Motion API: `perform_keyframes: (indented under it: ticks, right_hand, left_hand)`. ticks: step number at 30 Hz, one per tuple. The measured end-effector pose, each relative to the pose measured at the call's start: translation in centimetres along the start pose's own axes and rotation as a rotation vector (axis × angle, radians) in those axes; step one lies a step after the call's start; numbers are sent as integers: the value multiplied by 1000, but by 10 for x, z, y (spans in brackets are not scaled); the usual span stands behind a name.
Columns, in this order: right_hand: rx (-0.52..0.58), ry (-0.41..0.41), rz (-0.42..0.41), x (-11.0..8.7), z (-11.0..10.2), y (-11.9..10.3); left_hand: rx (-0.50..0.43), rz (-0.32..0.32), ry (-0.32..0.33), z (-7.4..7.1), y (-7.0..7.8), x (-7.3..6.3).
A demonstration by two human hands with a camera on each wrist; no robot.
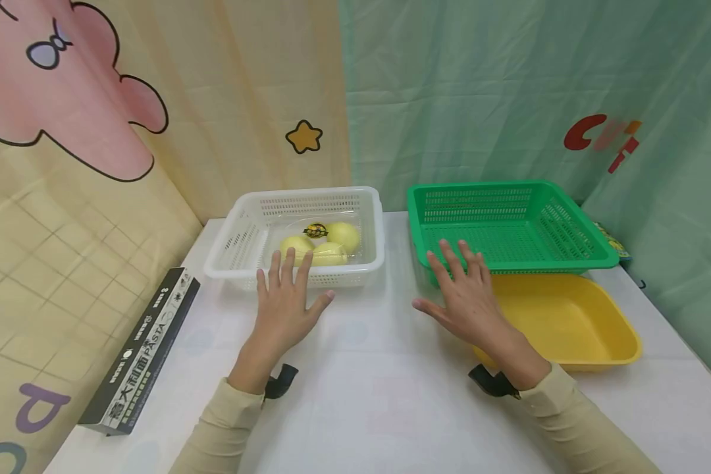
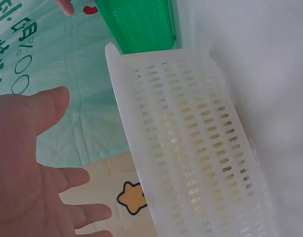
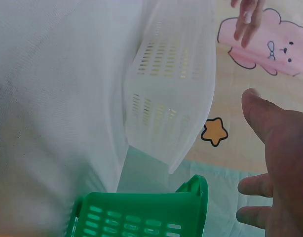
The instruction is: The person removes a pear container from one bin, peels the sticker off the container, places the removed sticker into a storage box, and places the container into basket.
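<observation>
My left hand (image 1: 283, 309) is held out with its fingers spread, in front of the white plastic basket (image 1: 225, 253). Inside that basket a clear plastic box holds several pale yellow round fruits (image 1: 342, 237), one box side bearing a black and gold label (image 1: 316, 230). My right hand (image 1: 467, 299) also has straight, spread fingers and holds nothing; in the head view its fingertips overlap the near side of the green basket (image 1: 509, 230). In the left wrist view the left fingers (image 2: 53, 108) stand apart from the white basket's wall (image 2: 191, 138).
A yellow basin (image 1: 559, 322) stands at the right, in front of the green basket. Along the left edge lies a long black pasta box (image 1: 142, 349). A small colourful packet (image 1: 613, 240) shows behind the green basket's right side. Printed curtains (image 1: 450, 99) enclose the white table.
</observation>
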State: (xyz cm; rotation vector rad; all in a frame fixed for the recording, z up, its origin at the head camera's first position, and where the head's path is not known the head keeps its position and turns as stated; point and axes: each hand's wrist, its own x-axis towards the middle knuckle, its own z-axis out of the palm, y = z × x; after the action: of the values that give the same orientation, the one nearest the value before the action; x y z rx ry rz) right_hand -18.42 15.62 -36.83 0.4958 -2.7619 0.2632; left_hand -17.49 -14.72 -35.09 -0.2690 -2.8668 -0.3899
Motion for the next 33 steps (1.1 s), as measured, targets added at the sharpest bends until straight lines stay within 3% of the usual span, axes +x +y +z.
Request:
perform_keyframes:
  ticks: [11, 33]
  right_hand:
    - [57, -27, 20, 12, 0, -9]
    - [229, -51, 19, 35, 7, -26]
  left_hand:
    - [-25, -28, 1, -5, -12, 8]
    - [-194, -77, 25, -11, -30, 22]
